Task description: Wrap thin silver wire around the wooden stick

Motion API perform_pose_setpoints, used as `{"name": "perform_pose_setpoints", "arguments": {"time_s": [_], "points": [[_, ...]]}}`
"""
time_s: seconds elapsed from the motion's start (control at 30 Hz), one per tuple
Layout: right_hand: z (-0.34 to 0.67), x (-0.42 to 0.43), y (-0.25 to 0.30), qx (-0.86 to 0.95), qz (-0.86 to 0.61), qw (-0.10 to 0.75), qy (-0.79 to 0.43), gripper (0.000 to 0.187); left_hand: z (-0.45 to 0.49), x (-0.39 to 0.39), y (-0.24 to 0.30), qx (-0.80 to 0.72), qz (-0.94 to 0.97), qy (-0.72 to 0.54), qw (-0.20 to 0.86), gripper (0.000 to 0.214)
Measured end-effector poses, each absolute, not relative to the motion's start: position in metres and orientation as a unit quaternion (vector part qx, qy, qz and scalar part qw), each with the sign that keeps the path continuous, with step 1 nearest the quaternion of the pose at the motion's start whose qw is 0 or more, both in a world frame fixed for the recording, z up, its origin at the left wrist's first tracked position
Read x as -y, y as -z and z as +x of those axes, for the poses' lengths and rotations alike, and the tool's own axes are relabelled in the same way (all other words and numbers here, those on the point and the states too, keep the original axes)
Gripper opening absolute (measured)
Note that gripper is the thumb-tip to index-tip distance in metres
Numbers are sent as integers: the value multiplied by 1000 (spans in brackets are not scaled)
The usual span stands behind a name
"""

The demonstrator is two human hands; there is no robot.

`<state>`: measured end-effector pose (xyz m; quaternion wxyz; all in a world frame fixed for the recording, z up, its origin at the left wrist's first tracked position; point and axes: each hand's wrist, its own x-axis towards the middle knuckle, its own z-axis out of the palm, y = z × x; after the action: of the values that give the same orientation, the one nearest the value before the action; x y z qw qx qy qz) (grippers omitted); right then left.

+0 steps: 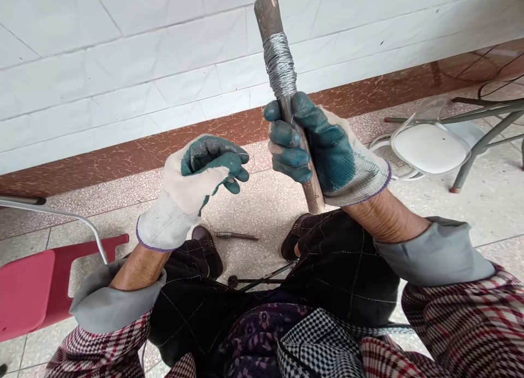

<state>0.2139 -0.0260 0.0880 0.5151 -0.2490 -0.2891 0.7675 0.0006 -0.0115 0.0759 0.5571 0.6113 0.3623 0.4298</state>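
Note:
My right hand [305, 143], in a white work glove with a teal coated palm, is wrapped round a wooden stick [268, 12]. The stick tilts up toward the wall, with silver wire [280, 64] wound in a thick band above my fingers. A short wire end pokes out near my right thumb. My left hand [208, 173], gloved the same way, is held to the left of the stick, apart from it. Its thumb and fingers are pinched together, and a fine curved piece of wire [252, 162] shows at the tips.
A shorter stick wound with wire [237, 235] lies on the speckled floor between my shoes. A red chair [28, 291] stands at left. On the right are a white round-seated stool [429, 149] and grey metal legs [487, 141]. The white tiled wall [184, 51] rises ahead.

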Motion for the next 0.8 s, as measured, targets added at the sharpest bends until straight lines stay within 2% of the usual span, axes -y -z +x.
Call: {"name": "perform_pose_setpoints", "arguments": {"time_s": [0.2,0.33,0.4,0.47,0.53,0.6,0.63,0.67,0.8], "points": [[213,26,-88,352,-332,506,-714,25,5,13,-80,-416,598,-419,543,7],[215,28,-87,350,-288,526,-720,20,-4,-1,-75,-369,525,-405,652,37],[217,27,-86,346,-276,536,-719,18,-8,-4,-71,-356,498,-417,672,42],[220,26,-85,352,-293,533,-712,18,-10,-2,-67,-399,537,-464,581,27],[221,24,-85,351,-304,528,-711,22,-11,2,-63,-450,638,-507,366,4],[221,22,-85,336,-296,523,-725,24,-14,3,-59,-444,735,-490,149,18],[221,22,-85,325,-289,519,-736,25,-16,0,-58,-421,771,-470,86,17],[220,21,-84,313,-280,516,-746,25,-19,-4,-58,-397,800,-445,63,14],[218,21,-83,287,-261,504,-772,25,-26,-23,-63,-340,854,-370,135,19]]}}
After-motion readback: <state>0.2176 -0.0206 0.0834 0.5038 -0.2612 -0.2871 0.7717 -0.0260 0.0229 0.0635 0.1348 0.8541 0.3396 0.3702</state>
